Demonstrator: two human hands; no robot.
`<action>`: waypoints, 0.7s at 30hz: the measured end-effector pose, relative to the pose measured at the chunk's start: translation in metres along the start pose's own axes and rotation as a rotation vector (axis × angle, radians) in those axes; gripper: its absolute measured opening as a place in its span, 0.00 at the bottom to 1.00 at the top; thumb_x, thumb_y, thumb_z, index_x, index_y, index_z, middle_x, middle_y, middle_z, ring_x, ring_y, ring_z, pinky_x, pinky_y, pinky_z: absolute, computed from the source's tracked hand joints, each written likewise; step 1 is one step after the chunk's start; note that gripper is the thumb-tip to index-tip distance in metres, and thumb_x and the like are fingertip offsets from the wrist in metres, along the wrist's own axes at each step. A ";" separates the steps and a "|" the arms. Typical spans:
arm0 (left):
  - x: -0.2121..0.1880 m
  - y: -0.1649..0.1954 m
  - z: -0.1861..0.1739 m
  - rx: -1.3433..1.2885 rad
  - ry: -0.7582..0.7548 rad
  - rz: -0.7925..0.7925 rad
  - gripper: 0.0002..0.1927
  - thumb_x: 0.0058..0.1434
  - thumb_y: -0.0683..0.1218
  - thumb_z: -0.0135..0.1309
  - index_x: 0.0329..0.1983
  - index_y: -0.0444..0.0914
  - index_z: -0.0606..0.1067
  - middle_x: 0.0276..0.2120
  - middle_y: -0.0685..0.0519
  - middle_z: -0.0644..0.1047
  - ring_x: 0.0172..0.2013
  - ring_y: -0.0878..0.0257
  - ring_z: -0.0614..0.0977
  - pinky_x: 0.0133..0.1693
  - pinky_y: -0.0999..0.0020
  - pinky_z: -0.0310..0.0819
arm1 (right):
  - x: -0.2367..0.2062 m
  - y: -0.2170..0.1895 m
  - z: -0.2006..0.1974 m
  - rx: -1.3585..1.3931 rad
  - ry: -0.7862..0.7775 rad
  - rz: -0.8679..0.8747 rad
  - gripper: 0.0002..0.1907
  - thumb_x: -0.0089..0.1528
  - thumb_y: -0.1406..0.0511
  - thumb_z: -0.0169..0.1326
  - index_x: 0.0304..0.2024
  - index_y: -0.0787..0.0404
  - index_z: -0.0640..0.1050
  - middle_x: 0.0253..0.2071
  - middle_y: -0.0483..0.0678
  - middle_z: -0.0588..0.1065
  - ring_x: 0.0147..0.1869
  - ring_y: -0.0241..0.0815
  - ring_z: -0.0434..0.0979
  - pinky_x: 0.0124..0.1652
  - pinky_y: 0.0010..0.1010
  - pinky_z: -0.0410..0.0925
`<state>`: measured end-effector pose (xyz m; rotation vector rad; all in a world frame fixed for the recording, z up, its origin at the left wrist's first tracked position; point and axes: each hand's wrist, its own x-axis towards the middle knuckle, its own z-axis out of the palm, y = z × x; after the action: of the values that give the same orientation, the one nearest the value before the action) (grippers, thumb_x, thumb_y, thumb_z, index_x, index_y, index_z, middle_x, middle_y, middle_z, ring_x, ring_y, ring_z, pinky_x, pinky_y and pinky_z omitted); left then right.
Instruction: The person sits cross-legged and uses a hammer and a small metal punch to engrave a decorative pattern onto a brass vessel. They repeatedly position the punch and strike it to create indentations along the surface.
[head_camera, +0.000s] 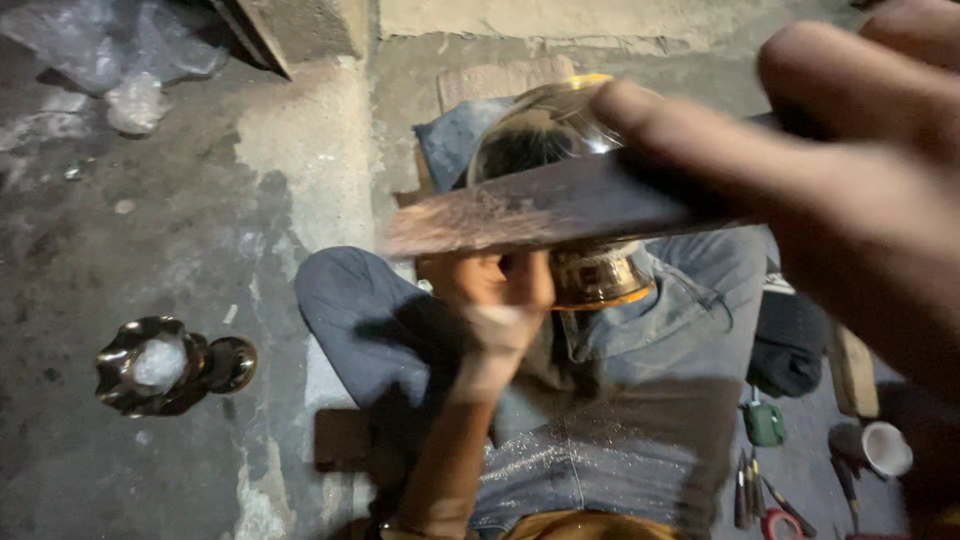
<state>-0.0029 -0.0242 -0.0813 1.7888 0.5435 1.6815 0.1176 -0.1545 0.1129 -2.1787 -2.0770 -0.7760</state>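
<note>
My right hand (860, 200) pinches a flat file (540, 205) across the brass vase (570, 200); my left hand (500, 300) seems to grip its base, though blurred.

Metal vessel (575, 190) at centre, resting over the lap (600, 400). Flat file (540, 210) lies across it, right hand (850, 190) on its right end. Left hand (495, 310) below the file, touching the vessel. Fluted bowl (160, 365) on floor (150, 240), far left. Cup (887, 448) and small tools (750, 490) near right.
</note>
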 end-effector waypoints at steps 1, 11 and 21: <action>0.005 0.001 -0.002 -0.098 0.016 -0.070 0.15 0.60 0.41 0.61 0.45 0.32 0.69 0.33 0.52 0.76 0.31 0.64 0.80 0.35 0.70 0.75 | -0.009 0.000 0.001 0.138 0.034 0.091 0.15 0.66 0.75 0.63 0.54 0.70 0.75 0.30 0.47 0.75 0.29 0.33 0.73 0.30 0.22 0.65; 0.100 0.005 -0.002 -0.275 -0.856 0.332 0.18 0.73 0.42 0.61 0.63 0.45 0.72 0.46 0.56 0.85 0.41 0.66 0.89 0.45 0.73 0.84 | -0.104 -0.067 0.116 1.274 0.464 1.074 0.17 0.62 0.75 0.61 0.53 0.69 0.76 0.31 0.43 0.75 0.30 0.30 0.74 0.30 0.20 0.65; 0.127 0.033 0.011 -0.185 -1.089 0.510 0.21 0.65 0.36 0.60 0.60 0.43 0.76 0.38 0.52 0.84 0.31 0.63 0.85 0.36 0.67 0.80 | -0.118 -0.011 0.103 0.976 0.450 0.680 0.09 0.68 0.75 0.62 0.50 0.69 0.77 0.34 0.50 0.74 0.33 0.35 0.73 0.34 0.21 0.65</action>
<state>0.0173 0.0349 0.0344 2.4407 -0.5573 0.7234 0.1425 -0.2262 -0.0244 -1.6933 -1.0053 -0.0904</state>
